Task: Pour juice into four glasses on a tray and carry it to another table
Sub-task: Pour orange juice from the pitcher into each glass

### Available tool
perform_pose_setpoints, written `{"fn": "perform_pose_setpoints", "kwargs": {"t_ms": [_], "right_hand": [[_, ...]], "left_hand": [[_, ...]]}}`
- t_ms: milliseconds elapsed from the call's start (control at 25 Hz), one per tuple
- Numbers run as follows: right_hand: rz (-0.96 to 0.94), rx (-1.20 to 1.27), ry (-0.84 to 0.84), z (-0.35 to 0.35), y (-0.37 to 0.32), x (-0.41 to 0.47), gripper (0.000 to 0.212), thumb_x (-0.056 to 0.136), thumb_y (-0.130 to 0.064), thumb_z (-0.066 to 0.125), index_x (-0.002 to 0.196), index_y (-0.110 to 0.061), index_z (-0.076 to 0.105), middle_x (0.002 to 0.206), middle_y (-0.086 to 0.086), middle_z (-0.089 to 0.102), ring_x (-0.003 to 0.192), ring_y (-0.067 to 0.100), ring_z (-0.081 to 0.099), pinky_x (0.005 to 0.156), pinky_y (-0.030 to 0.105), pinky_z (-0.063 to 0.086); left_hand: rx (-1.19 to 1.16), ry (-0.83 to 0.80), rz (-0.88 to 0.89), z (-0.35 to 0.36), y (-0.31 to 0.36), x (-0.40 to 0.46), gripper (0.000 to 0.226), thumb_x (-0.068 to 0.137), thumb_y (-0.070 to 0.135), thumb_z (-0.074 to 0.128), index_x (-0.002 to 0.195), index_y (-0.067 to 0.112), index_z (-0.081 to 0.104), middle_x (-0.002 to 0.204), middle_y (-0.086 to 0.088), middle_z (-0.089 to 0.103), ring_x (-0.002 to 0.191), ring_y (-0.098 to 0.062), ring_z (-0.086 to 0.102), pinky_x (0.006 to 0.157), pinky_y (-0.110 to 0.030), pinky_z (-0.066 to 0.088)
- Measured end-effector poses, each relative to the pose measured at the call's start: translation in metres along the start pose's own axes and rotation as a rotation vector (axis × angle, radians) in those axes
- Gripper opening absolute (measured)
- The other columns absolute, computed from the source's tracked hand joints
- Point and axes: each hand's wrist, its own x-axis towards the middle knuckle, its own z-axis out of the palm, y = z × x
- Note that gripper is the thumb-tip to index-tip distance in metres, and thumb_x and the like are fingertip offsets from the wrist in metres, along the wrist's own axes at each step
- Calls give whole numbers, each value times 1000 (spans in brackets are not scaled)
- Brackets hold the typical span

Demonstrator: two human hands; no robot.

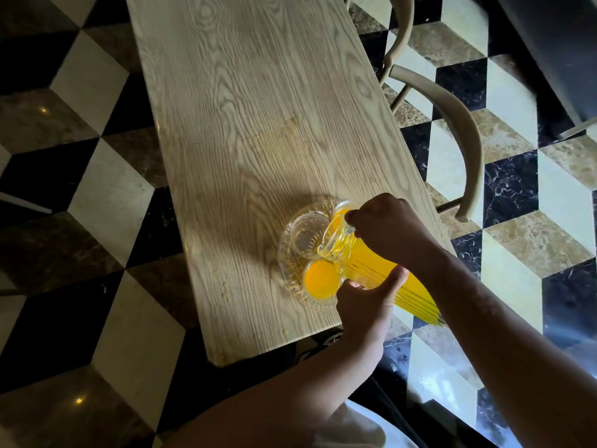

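Two hands are on the pitcher [384, 279]: your right hand [392, 231] is closed around its handle near the top, and your left hand [365, 305] grips the ribbed glass body from below, thumb pressed against the side. You hold the pitcher tilted steeply, spout down and to the left, its body full of orange juice and hanging past the bench's right edge. The spout [332, 250] sits over the round glass tray [287, 270], between the glasses. You can see three glasses on the tray: a near one [321, 279] filled with juice just beside your left hand, an empty one [303, 237] to the left of the spout, and a far one [344, 211] holding juice, partly hidden behind the pitcher's rim and your right hand. The tray rests near the close end of the long wooden bench [258, 108]. A curved chair [458, 124] stands to the right on the checkered floor [80, 221]
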Motion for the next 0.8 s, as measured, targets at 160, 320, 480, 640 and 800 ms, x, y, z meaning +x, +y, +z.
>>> {"fn": "perform_pose_setpoints", "kwargs": {"t_ms": [160,320,480,640,800], "right_hand": [[34,-32,-41,2,-3,4,35,94,-29,55,79,1,64,94,22,74,78,37,63,76,41,56],[45,-75,-63,3,-5,6,29,97,-29,51,77,-10,63,83,13,63,78,28,57,73,35,50],[47,-87,-62,3,-7,8,29,97,-30,51,79,-10,63,82,11,62,78,27,57,73,34,50],[42,-100,-65,3,-9,9,30,97,-31,51,82,-9,64,84,11,63,80,27,58,77,37,53],[37,-114,-71,4,-12,9,29,97,-30,50,81,-9,63,85,12,63,80,29,58,79,40,54]], "left_hand": [[-26,-6,9,-2,0,3,77,41,70,88,69,11,48,69,-9,51,64,-25,54,77,-54,62],[-50,-16,-26,-2,-2,5,75,42,66,88,69,10,46,68,-8,45,64,-21,40,80,-53,66],[-62,-5,-26,-2,-1,6,73,42,65,89,63,12,42,61,-2,38,62,-20,36,80,-54,66],[-59,-17,-60,-2,0,6,73,44,66,91,66,12,47,64,-4,44,62,-19,42,80,-52,66],[-41,-15,-61,-4,3,7,78,42,71,88,68,7,53,63,-6,47,62,-20,41,80,-53,66]]}}
